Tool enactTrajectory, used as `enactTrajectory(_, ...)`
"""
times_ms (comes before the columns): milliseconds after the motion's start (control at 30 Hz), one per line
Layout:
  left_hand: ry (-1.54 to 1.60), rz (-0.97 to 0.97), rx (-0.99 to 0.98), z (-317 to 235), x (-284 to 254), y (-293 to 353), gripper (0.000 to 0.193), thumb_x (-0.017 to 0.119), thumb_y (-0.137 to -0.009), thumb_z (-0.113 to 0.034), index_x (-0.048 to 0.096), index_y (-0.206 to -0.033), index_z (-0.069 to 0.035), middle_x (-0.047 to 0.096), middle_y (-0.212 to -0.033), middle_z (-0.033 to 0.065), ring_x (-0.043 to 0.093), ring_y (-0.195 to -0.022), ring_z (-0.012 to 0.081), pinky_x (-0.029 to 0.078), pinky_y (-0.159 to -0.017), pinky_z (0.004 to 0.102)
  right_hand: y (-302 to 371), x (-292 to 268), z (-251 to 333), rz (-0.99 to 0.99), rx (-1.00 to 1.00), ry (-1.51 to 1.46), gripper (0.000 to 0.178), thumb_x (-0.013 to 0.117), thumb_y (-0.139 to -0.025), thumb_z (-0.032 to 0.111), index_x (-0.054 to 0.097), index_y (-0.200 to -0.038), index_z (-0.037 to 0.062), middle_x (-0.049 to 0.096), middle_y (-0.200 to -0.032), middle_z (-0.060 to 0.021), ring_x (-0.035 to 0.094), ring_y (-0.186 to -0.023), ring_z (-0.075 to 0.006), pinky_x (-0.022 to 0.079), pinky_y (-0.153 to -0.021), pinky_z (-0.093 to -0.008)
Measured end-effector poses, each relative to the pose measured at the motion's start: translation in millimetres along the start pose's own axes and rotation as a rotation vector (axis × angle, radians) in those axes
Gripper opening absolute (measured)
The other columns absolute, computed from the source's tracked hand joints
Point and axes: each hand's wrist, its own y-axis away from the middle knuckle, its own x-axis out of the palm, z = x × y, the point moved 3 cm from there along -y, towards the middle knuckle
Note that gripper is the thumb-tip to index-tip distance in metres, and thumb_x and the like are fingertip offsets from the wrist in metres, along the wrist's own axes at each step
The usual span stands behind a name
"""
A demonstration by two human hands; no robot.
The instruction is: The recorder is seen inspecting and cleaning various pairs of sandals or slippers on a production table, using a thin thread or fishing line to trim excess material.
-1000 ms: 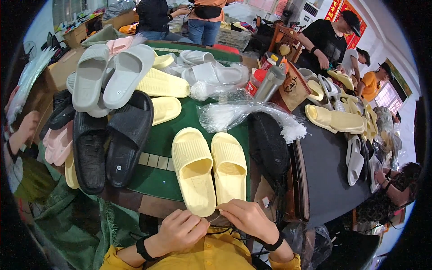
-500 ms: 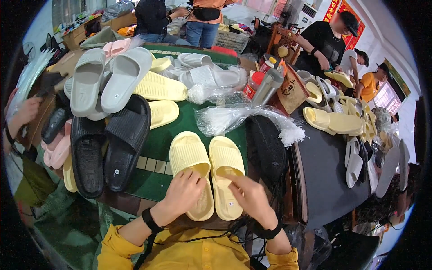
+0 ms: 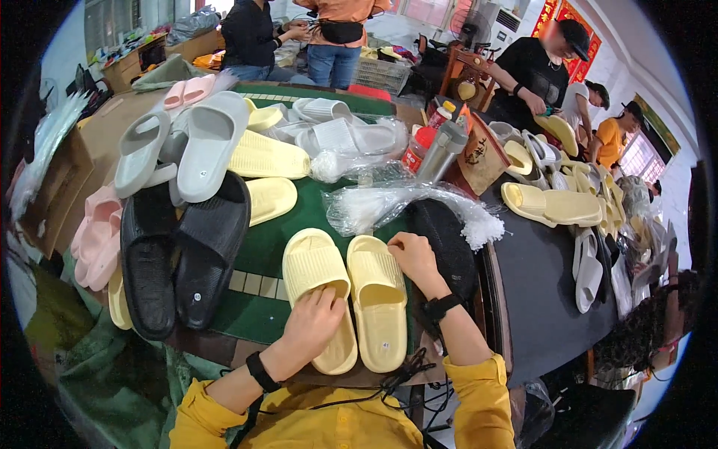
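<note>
A pair of pale yellow slide sandals lies in front of me, toes pointing away. My left hand (image 3: 314, 318) is closed at the opening of the left yellow slide (image 3: 310, 258), its fingertips tucked in under the strap edge. Beside the strap and toe of the right yellow slide (image 3: 381, 322) is my right hand (image 3: 415, 258), with fingers bent and pressed together. Whatever those fingers pinch, if anything, is too small to see. A bundle of clear plastic loop fasteners (image 3: 374, 208) lies just beyond the toes of the pair.
Black slides (image 3: 213, 254), grey slides (image 3: 213, 142) and pink slides (image 3: 97, 232) are piled at left. A grey thermos (image 3: 443, 153) and red-lidded jar (image 3: 421, 146) stand behind the fasteners. A black cap-like item (image 3: 441, 247) lies at right. More slides (image 3: 561, 203) cover the right table.
My right hand has moved from the right slide's opening up beside its toe. My left hand stays at the left slide. At left, a person's hand has gone and a grey slide has shifted.
</note>
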Motion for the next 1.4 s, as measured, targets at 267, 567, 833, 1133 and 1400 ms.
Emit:
enactTrajectory(267,0.308,0.127,-0.193,11.0,3.8,-6.5,0.033,0.069,-0.085,-0.022,0.054,-0.102,0.002,0.058,-0.095,0.0200,0.063,-0.082,0.0374,0.054,-0.069,0.0439,-16.6,1.2,23.2,0.174,-0.167,-0.580,0.014,0.066,-0.084,0.007,0.070,-0.094,-0.0008,0.070,-0.080,-0.0137,0.069,-0.068,-0.0213,0.055,-0.065,-0.0329)
enactTrajectory(567,0.335,0.156,-0.040,8.5,-0.1,3.3,0.039,0.068,-0.085,-0.026,0.055,-0.108,0.003,0.059,-0.099,0.0197,0.062,-0.090,0.0376,0.053,-0.077,0.0443,3.6,4.7,65.0,0.287,-0.343,-0.335,0.015,0.066,-0.085,0.011,0.070,-0.097,0.0013,0.070,-0.087,-0.0134,0.069,-0.079,-0.0240,0.054,-0.075,-0.0340)
enactTrajectory(833,0.365,0.267,-0.077,10.5,-1.2,4.0,0.034,0.063,-0.090,-0.024,0.054,-0.109,0.002,0.060,-0.102,0.0222,0.061,-0.093,0.0407,0.052,-0.079,0.0462,-19.3,31.4,114.1,0.286,-0.822,0.039,0.024,0.064,-0.084,0.008,0.066,-0.108,0.0121,0.062,-0.092,-0.0110,0.064,-0.084,-0.0324,0.053,-0.072,-0.0421)
enactTrajectory(1133,0.322,0.163,0.000,7.5,-6.8,3.3,0.034,0.067,-0.086,-0.019,0.054,-0.108,0.004,0.058,-0.104,0.0185,0.061,-0.091,0.0346,0.052,-0.079,0.0423,-24.9,56.6,116.6,0.320,-0.883,0.202,0.011,0.063,-0.085,0.014,0.062,-0.094,0.0080,0.060,-0.089,-0.0118,0.064,-0.082,-0.0339,0.053,-0.071,-0.0445)
enactTrajectory(1400,0.331,-0.137,-0.017,13.5,-44.6,-2.9,0.036,0.066,-0.081,-0.006,0.057,-0.116,-0.003,0.062,-0.114,0.0152,0.067,-0.093,0.0305,0.056,-0.080,0.0390,-7.0,6.4,113.2,0.025,-0.837,0.106,0.010,0.060,-0.084,0.008,0.058,-0.094,0.0054,0.058,-0.087,-0.0126,0.063,-0.078,-0.0363,0.051,-0.065,-0.0445)
